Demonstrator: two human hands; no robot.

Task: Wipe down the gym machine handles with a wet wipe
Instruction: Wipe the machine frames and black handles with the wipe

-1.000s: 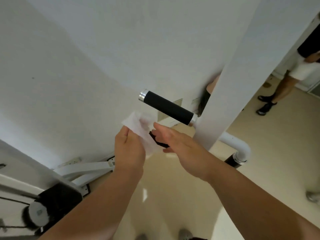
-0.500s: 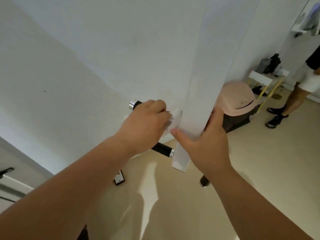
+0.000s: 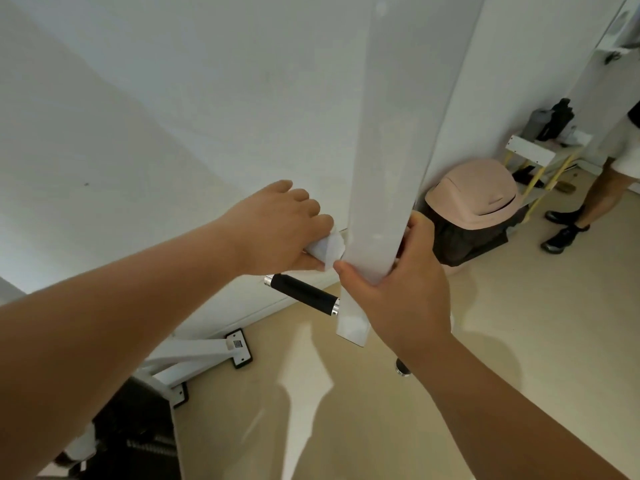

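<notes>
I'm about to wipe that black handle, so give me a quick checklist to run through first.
1. Wet wipe in left hand: ok, gripped and bunched.
2. Right hand steadying the white bar: ok, fingers curled round it.
3. Black handle unobstructed: ok, bare, below the wipe.
4. Wipe on the handle: not ok, not touching yet.
5. Wipe wet enough: cannot tell.

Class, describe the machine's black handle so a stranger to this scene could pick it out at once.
Find the tall white upright bar in mid-view. Near its lower end a short handle sticks out leftward, just below the crumpled wet wipe. Unlike that bar, it is black with silver caps at both ends.
</notes>
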